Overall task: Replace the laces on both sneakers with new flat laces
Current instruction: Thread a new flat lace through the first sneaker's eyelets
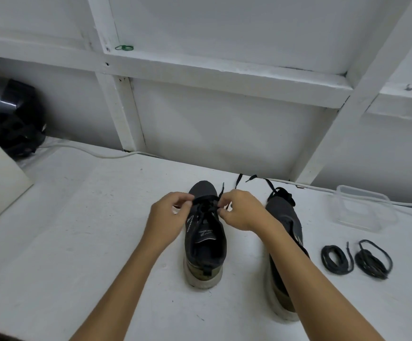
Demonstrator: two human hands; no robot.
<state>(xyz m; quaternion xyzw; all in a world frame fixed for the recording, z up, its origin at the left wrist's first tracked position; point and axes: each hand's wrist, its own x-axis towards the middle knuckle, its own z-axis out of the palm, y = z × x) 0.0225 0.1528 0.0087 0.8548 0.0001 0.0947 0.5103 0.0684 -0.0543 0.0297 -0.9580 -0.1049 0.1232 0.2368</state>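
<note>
Spanning the whole frame, a scuffed white table (77,230) runs up to a white panelled wall (224,124), with a black helmet (10,114) at far left and a clear plastic tub (364,207) at right. Both hands — left hand (169,212), right hand (243,210) — pinch the black flat lace (206,205) over the left sneaker (205,237) at table centre. The right forearm hides much of the right sneaker (283,217), and two coiled laces (357,259) lie beside it — blurred, type unclear.

Dark sneakers on my white table

My two sneakers (205,239) are charcoal with olive heels and off-white soles; the flat lace (206,205) is black, like the coiled laces (337,259); green bands (124,47) lie on the white ledge (224,67).
</note>
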